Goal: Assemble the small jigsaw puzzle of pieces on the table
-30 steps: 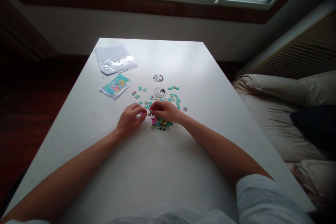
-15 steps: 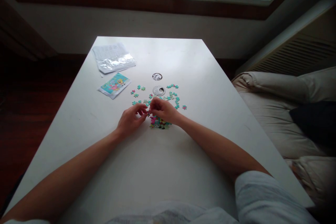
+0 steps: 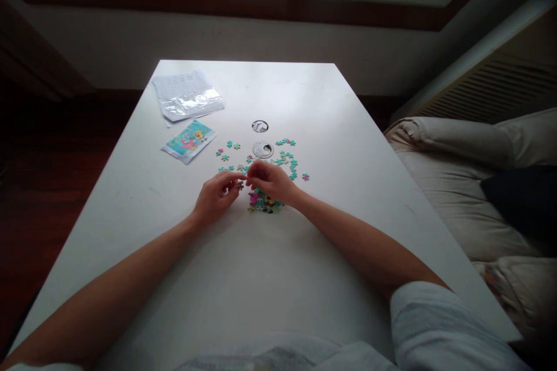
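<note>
My left hand (image 3: pixel 216 191) is closed in a pinch on a small puzzle piece (image 3: pixel 241 185), just left of the joined part of a jigsaw puzzle (image 3: pixel 262 202). That joined part shows pink, yellow and teal cartoon figures; its top is hidden under my right hand (image 3: pixel 270 179). The right fingers are bent and pressed together above it, touching or nearly touching the left index fingertip. Whatever they may hold is too small to make out. Loose teal puzzle pieces (image 3: pixel 293 167) lie scattered beyond both hands.
A picture card of the cartoon (image 3: pixel 190 140) lies to the left on the white table (image 3: pixel 130 185), with a clear plastic bag and papers (image 3: pixel 189 95) behind it. Two round inserts (image 3: pixel 263 149) are set in the tabletop. On the right stands a beige sofa (image 3: pixel 439 185).
My left hand has drawn slightly back from the puzzle's edge, with the small piece now showing between its fingers. The right hand stays nearly in place.
</note>
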### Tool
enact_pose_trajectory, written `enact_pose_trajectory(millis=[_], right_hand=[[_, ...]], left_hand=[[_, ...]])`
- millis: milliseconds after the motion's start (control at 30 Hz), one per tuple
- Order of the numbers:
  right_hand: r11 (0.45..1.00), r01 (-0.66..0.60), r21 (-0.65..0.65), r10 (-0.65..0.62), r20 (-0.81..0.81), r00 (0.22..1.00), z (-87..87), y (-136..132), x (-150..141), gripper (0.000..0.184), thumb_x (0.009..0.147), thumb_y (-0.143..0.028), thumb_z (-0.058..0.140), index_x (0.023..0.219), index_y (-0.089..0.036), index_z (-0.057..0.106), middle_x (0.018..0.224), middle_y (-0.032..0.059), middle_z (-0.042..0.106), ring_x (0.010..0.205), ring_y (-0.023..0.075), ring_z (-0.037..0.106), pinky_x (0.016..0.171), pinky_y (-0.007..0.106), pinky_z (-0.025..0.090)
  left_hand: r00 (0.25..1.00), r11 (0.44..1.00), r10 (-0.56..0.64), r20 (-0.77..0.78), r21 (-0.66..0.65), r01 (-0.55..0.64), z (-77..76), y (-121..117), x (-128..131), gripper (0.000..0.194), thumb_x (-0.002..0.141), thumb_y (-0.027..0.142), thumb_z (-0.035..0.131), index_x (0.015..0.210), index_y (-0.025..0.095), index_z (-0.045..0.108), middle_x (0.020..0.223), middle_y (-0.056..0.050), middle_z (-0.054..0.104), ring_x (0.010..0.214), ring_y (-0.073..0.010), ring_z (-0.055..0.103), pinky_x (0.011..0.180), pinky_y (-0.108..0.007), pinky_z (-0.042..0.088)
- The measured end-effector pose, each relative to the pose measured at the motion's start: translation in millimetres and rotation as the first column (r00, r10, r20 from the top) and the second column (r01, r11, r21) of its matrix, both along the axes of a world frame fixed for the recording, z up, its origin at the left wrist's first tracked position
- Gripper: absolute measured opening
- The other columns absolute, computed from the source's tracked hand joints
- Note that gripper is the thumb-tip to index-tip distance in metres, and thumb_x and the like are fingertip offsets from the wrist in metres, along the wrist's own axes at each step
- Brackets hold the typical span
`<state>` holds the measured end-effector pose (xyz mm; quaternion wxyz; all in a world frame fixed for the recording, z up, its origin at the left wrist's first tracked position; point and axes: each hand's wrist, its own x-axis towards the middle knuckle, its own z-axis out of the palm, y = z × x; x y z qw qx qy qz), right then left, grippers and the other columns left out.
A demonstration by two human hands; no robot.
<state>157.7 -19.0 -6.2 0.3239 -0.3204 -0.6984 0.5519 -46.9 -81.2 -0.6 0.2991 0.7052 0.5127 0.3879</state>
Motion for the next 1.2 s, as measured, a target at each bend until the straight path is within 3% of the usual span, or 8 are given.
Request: enact_pose_trajectory(millis=[167, 367, 567, 767, 867, 933, 1067, 1200], right_hand=[[0.998, 0.057, 0.021, -0.057, 0.024, 0.998, 1.5, 3.7, 4.3, 0.011, 0.086, -0.028, 0.062, 0.094, -0.021, 0.06, 0.081, -0.0003, 0.07, 0.069, 0.0135, 0.066, 0.068, 0.026, 0.053], [0.997, 0.074, 0.03, -0.076, 0.051, 0.996, 2.5, 3.7, 5.4, 0.012, 0.087, -0.03, 0.062, 0.094, -0.02, 0.062, 0.08, -0.0003, 0.07, 0.068, 0.0132, 0.066, 0.069, 0.026, 0.053], [0.993, 0.109, 0.033, -0.11, 0.033, 0.993, 2.3, 5.9, 7.2, 0.011, 0.086, -0.029, 0.063, 0.093, -0.021, 0.063, 0.078, -0.0002, 0.07, 0.068, 0.0136, 0.065, 0.069, 0.027, 0.054], [0.99, 0.138, -0.01, -0.139, -0.017, 0.99, 3.3, 11.5, 9.2, 0.014, 0.085, -0.033, 0.064, 0.091, -0.02, 0.062, 0.078, 0.0003, 0.069, 0.068, 0.0136, 0.064, 0.068, 0.028, 0.055], [0.985, 0.174, 0.016, -0.173, -0.038, 0.984, 16.5, 22.8, 20.6, 0.016, 0.085, -0.034, 0.065, 0.089, -0.02, 0.062, 0.076, 0.0008, 0.069, 0.069, 0.0138, 0.064, 0.067, 0.028, 0.054], [0.963, 0.263, 0.052, -0.26, -0.054, 0.964, 32.4, 33.7, 36.9, 0.015, 0.085, -0.033, 0.066, 0.089, -0.019, 0.062, 0.075, 0.0007, 0.068, 0.068, 0.0133, 0.063, 0.064, 0.027, 0.053], [0.848, 0.508, 0.154, -0.491, -0.132, 0.861, 64.7, 52.4, 80.4, 0.009, 0.09, -0.026, 0.061, 0.093, -0.017, 0.062, 0.075, 0.0026, 0.069, 0.064, 0.0098, 0.061, 0.059, 0.024, 0.044], [0.846, 0.507, 0.165, -0.504, -0.06, 0.862, 67.8, 58.4, 105.2, 0.011, 0.091, -0.028, 0.063, 0.089, -0.017, 0.063, 0.077, 0.0032, 0.069, 0.065, 0.0099, 0.061, 0.059, 0.024, 0.044]], left_hand=[[0.999, 0.999, 0.033, -0.016, 0.015, -0.033, 1.5, 0.3, 0.0, 0.026, 0.088, 0.018, 0.054, 0.106, 0.023, 0.073, 0.087, -0.002, 0.063, 0.072, -0.0126, 0.055, 0.065, -0.024, 0.045], [0.995, 0.995, 0.094, -0.025, -0.044, -0.095, 1.8, -1.2, 1.4, 0.015, 0.084, 0.02, 0.06, 0.098, 0.021, 0.066, 0.077, 0.002, 0.062, 0.066, -0.0115, 0.052, 0.062, -0.023, 0.043], [0.995, 0.995, 0.074, -0.069, -0.065, -0.079, 3.0, -3.0, 1.5, 0.002, 0.085, 0.022, 0.061, 0.086, 0.021, 0.062, 0.076, 0.003, 0.064, 0.066, -0.0113, 0.054, 0.063, -0.024, 0.043], [0.996, 0.996, 0.079, -0.043, -0.041, -0.081, 1.2, -2.5, 2.0, 0.015, 0.09, 0.026, 0.06, 0.101, 0.023, 0.07, 0.087, 0.0, 0.07, 0.069, -0.0124, 0.058, 0.065, -0.025, 0.046], [0.998, 0.999, 0.034, -0.049, 0.0, -0.034, 2.1, -2.4, 3.2, 0.021, 0.093, 0.024, 0.055, 0.103, 0.024, 0.073, 0.097, -0.003, 0.072, 0.078, -0.0138, 0.062, 0.068, -0.025, 0.047], [0.997, 0.999, 0.034, -0.064, 0.003, -0.034, 3.2, -2.9, 3.6, 0.018, 0.093, 0.024, 0.056, 0.099, 0.023, 0.073, 0.097, -0.003, 0.072, 0.081, -0.0144, 0.064, 0.07, -0.025, 0.048], [0.991, 0.997, 0.067, -0.116, -0.034, -0.072, 4.7, -3.5, 3.4, 0.011, 0.09, 0.026, 0.059, 0.092, 0.022, 0.07, 0.087, 0.0, 0.072, 0.075, -0.0141, 0.064, 0.068, -0.025, 0.048], [0.984, 0.994, 0.058, -0.169, -0.078, -0.072, 7.0, -4.5, 4.6, 0.009, 0.088, 0.027, 0.06, 0.086, 0.022, 0.068, 0.078, 0.002, 0.07, 0.066, -0.0135, 0.062, 0.064, -0.025, 0.048]])
